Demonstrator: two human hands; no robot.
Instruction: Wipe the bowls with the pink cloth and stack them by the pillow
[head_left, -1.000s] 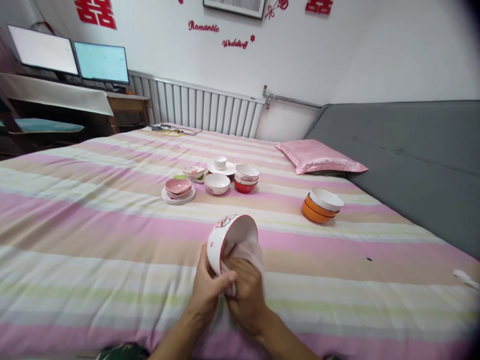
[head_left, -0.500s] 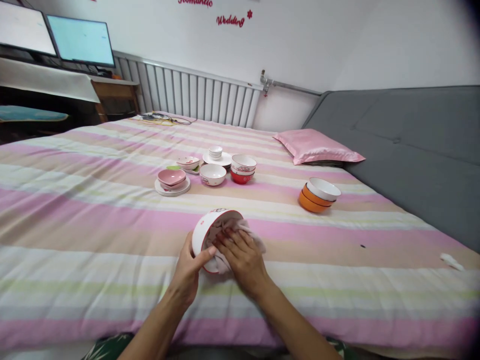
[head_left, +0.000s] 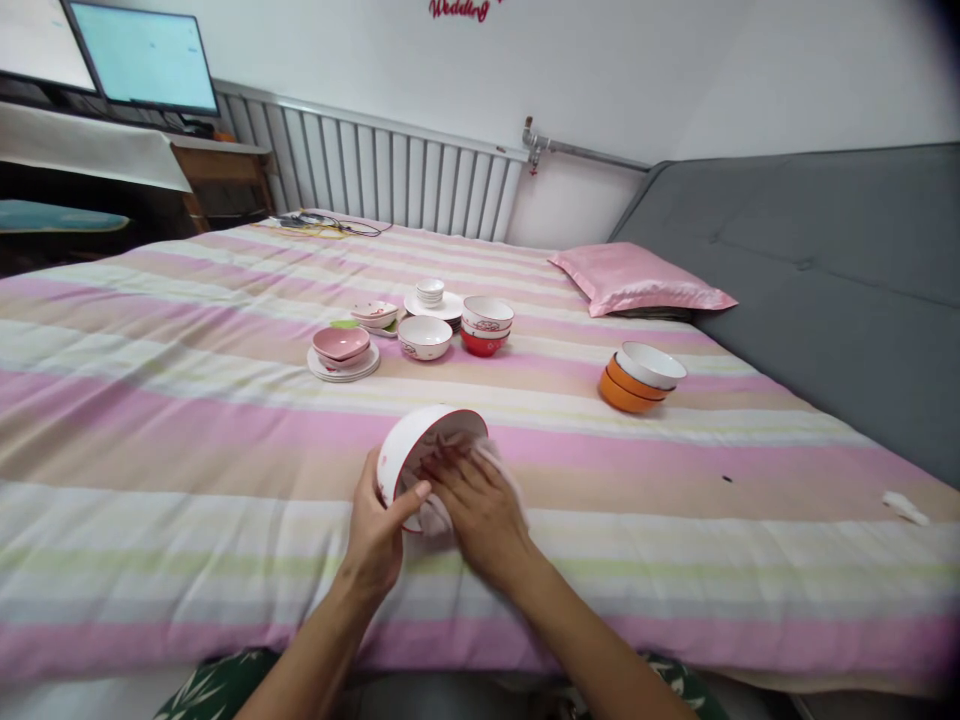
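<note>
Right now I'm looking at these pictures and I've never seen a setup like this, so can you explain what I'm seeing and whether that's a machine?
There's no machine arm here, just two bare hands. One head-worn camera takes every picture, looking forward and down.

The left hand holds a white, red-rimmed bowl, tilted with its opening toward the right hand. That hand lies over a pale cloth, partly inside the bowl.

Beyond, on a striped bedspread, are pink dishes on white plates, a white bowl standing alone, a stack with a red bottom bowl, and, farther right, orange bowls topped by a white one.
</note>
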